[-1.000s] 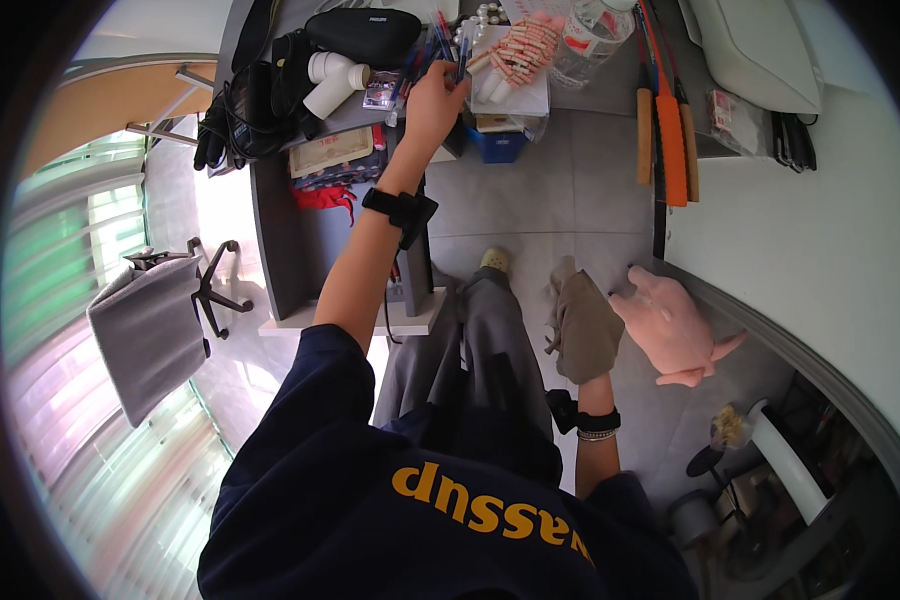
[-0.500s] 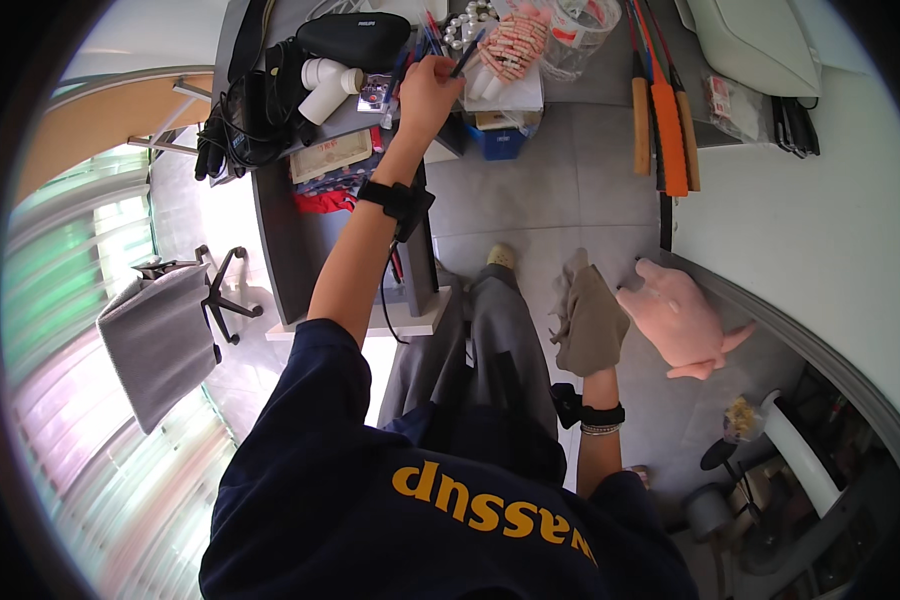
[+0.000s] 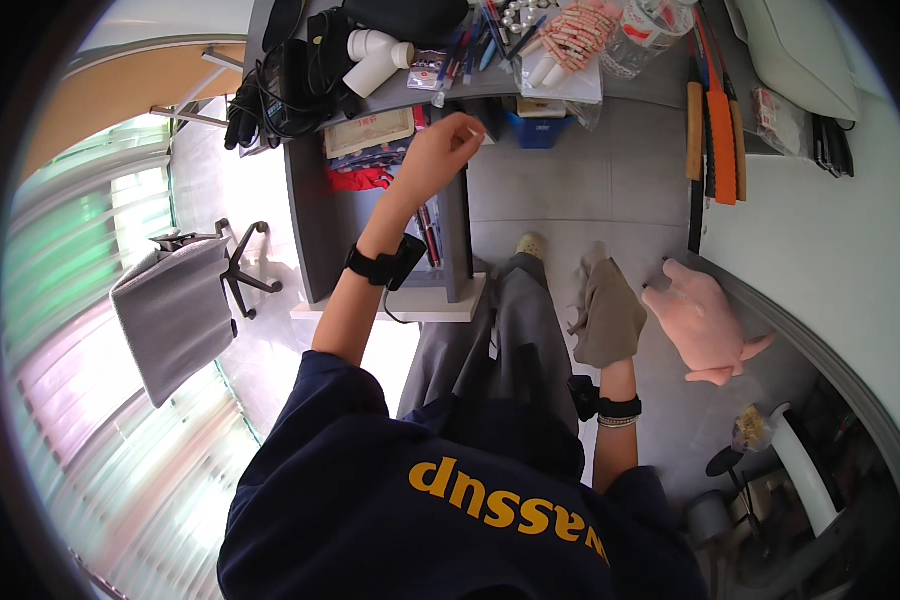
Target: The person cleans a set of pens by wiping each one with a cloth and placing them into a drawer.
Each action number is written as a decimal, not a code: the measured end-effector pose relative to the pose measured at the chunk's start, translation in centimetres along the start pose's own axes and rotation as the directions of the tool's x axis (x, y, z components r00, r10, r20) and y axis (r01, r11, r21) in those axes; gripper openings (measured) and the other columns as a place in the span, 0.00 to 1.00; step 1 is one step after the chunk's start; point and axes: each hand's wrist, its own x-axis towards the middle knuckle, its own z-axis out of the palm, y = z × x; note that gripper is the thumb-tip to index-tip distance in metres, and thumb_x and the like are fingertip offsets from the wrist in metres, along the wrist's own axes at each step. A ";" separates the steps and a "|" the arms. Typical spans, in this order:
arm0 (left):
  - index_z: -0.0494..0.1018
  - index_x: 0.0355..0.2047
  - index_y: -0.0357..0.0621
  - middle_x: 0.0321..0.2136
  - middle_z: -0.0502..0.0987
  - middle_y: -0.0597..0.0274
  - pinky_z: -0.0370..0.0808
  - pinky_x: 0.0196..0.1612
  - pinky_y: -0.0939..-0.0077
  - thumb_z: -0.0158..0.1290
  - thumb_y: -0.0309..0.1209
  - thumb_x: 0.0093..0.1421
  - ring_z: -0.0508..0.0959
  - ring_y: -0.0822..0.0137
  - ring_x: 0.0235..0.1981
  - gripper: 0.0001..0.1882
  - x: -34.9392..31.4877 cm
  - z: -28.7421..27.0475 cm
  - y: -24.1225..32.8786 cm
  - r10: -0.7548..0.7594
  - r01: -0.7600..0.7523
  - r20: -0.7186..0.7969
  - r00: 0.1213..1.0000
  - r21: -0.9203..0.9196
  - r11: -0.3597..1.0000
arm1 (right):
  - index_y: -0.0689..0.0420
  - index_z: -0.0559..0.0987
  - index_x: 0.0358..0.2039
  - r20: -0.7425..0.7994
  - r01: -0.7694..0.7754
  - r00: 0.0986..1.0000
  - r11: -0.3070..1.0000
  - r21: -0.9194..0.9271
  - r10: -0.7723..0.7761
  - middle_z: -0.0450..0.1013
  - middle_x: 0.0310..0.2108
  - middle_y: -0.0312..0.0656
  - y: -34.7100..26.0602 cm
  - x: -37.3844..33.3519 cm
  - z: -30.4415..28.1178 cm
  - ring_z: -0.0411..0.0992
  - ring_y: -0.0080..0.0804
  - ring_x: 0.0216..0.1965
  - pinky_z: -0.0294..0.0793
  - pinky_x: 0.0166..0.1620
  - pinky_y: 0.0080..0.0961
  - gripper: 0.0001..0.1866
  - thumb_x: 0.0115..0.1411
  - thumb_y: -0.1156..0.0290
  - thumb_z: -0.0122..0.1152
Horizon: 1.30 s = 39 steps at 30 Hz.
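The grey desk [image 3: 640, 90] spans 12 o'clock, its open drawer [image 3: 310, 230] at 11. At 3, a pink plush toy [image 3: 700, 320] lies beyond the grey-brown cloth [image 3: 610, 315] covering the right hand, whose grip I cannot tell. The left hand [image 3: 438, 160] hangs at 12, fingertips near the thumb; whether they meet, I cannot tell.

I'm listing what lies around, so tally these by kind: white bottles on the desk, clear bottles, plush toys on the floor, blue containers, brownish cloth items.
White bottles: 2
Clear bottle: 1
Pink plush toy: 1
Blue container: 1
Brownish cloth item: 1
Total: 6
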 end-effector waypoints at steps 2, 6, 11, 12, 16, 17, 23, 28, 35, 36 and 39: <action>0.69 0.34 0.39 0.25 0.74 0.61 0.68 0.32 0.82 0.47 0.30 0.54 0.73 0.74 0.27 0.09 -1.9 -1.1 -1.5 -0.062 0.055 0.142 0.988 0.055 0.997 | 0.55 0.70 0.38 0.021 0.013 1.000 1.000 0.019 -0.014 0.67 0.28 0.28 0.5 0.4 0.7 0.62 0.15 0.21 0.59 0.20 0.11 0.19 0.56 0.53 0.47; 0.70 0.32 0.39 0.25 0.74 0.59 0.69 0.30 0.79 0.46 0.31 0.54 0.74 0.70 0.26 0.09 -4.7 -1.4 -7.2 -0.138 0.107 0.176 0.975 0.176 0.979 | 0.55 0.70 0.39 0.044 0.057 0.997 0.998 0.026 -0.058 0.68 0.30 0.29 2.0 2.0 0.9 0.62 0.15 0.23 0.60 0.21 0.12 0.19 0.56 0.54 0.47; 0.73 0.29 0.42 0.25 0.75 0.52 0.70 0.34 0.67 0.48 0.36 0.48 0.75 0.55 0.30 0.12 -7.7 -1.0 -17.0 -0.324 0.249 0.148 0.934 0.381 0.891 | 0.56 0.70 0.39 0.109 0.163 0.981 0.986 -0.035 -0.158 0.68 0.30 0.30 3.3 2.3 2.8 0.63 0.16 0.24 0.61 0.23 0.12 0.19 0.55 0.54 0.48; 0.74 0.27 0.43 0.26 0.75 0.52 0.70 0.35 0.65 0.47 0.37 0.47 0.74 0.53 0.30 0.12 -7.9 -0.5 -18.3 -0.353 0.235 0.135 0.926 0.526 0.817 | 0.56 0.70 0.39 0.114 0.183 0.978 0.982 -0.050 -0.176 0.68 0.30 0.30 3.6 2.3 3.0 0.63 0.16 0.24 0.61 0.23 0.12 0.19 0.55 0.54 0.48; 0.73 0.24 0.40 0.15 0.74 0.53 0.71 0.26 0.67 0.49 0.35 0.46 0.75 0.56 0.19 0.11 -8.0 2.1 -24.7 -0.503 0.395 0.161 0.849 0.438 0.808 | 0.56 0.70 0.39 0.129 0.245 0.965 0.963 -0.114 -0.230 0.68 0.30 0.30 4.0 1.4 3.5 0.63 0.17 0.25 0.61 0.24 0.13 0.18 0.55 0.55 0.49; 0.73 0.24 0.40 0.15 0.74 0.53 0.71 0.26 0.67 0.49 0.35 0.46 0.75 0.56 0.19 0.11 -7.8 2.6 -24.7 -0.501 0.393 0.170 0.849 0.432 0.812 | 0.56 0.70 0.39 0.128 0.250 0.964 0.959 -0.134 -0.234 0.68 0.30 0.31 4.4 1.4 3.3 0.63 0.17 0.25 0.62 0.24 0.13 0.18 0.54 0.55 0.49; 0.73 0.27 0.35 0.27 0.74 0.43 0.70 0.36 0.61 0.47 0.40 0.47 0.74 0.49 0.33 0.18 -7.6 4.7 -24.5 -0.628 0.494 0.080 0.774 0.544 0.678 | 0.56 0.70 0.39 0.115 0.282 0.958 0.935 -0.214 -0.263 0.68 0.30 0.32 6.2 0.5 2.3 0.64 0.19 0.26 0.63 0.25 0.14 0.18 0.54 0.56 0.50; 0.72 0.30 0.37 0.28 0.75 0.47 0.71 0.36 0.63 0.49 0.42 0.47 0.75 0.52 0.34 0.19 -7.4 5.0 -25.6 -0.652 0.587 -0.069 0.755 0.514 0.625 | 0.56 0.69 0.38 0.116 0.322 0.946 0.912 -0.253 -0.302 0.67 0.30 0.32 6.8 0.2 2.1 0.64 0.20 0.27 0.63 0.27 0.14 0.18 0.53 0.56 0.51; 0.73 0.25 0.36 0.24 0.75 0.49 0.71 0.34 0.65 0.47 0.41 0.48 0.76 0.55 0.29 0.18 -7.0 3.9 -28.7 -0.723 0.626 0.068 0.687 0.450 0.637 | 0.56 0.69 0.38 0.139 0.396 0.918 0.860 -0.323 -0.370 0.67 0.31 0.34 7.0 0.2 2.1 0.65 0.21 0.29 0.64 0.28 0.15 0.18 0.52 0.57 0.52; 0.73 0.25 0.36 0.24 0.75 0.49 0.71 0.34 0.65 0.47 0.41 0.48 0.76 0.55 0.29 0.18 -7.0 3.7 -28.8 -0.720 0.625 0.062 0.691 0.450 0.638 | 0.56 0.69 0.38 0.149 0.412 0.911 0.845 -0.340 -0.384 0.67 0.31 0.34 7.0 0.2 2.2 0.65 0.21 0.29 0.64 0.28 0.15 0.18 0.52 0.57 0.52; 0.73 0.22 0.34 0.23 0.75 0.49 0.71 0.33 0.65 0.46 0.40 0.48 0.76 0.54 0.26 0.18 -7.2 3.4 -27.9 -0.681 0.593 0.066 0.730 0.435 0.678 | 0.57 0.69 0.38 0.148 0.468 0.881 0.783 -0.410 -0.449 0.67 0.31 0.34 6.4 0.1 1.7 0.65 0.22 0.30 0.65 0.29 0.16 0.18 0.52 0.58 0.53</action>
